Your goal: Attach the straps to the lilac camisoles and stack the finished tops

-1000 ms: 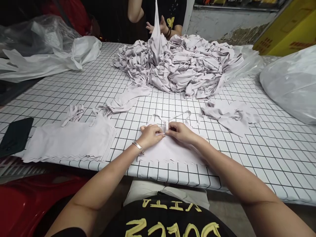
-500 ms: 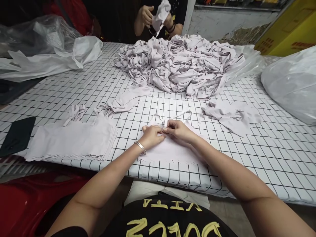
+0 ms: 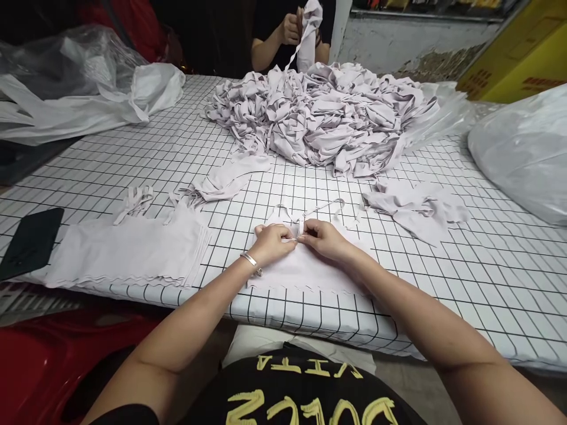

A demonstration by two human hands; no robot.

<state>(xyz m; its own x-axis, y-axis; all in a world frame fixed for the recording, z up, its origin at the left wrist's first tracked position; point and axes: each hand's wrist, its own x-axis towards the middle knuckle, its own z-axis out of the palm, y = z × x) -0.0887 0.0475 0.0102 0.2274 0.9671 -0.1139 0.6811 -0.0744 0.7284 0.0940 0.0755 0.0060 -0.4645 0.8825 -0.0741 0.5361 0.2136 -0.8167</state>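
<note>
The bench (image 3: pixel 310 188), under black-gridded white cloth, spreads around the left hand (image 3: pixel 272 243) and right hand (image 3: pixel 325 239), its edge on their near side. Beyond both hands, a crumpled fabric pile (image 3: pixel 328 118) stands between them and a co-worker's hand (image 3: pixel 290 29) holding up a similar piece. Far right of the right hand bulges a plastic bag (image 3: pixel 522 153), contents unclear; crumpled plastic (image 3: pixel 93 109) lies far left. Left of the left hand, a layered garment stack (image 3: pixel 128 251) reaches the bench edge. Directly beneath both hands lies a strapped garment (image 3: pixel 305 274); both pinch its upper part, fingertips nearly meeting. Gridded cloth separates the right hand from loose fabric (image 3: pixel 416 203) beyond it. A bracelet (image 3: pixel 250 260) rings the left wrist.
</note>
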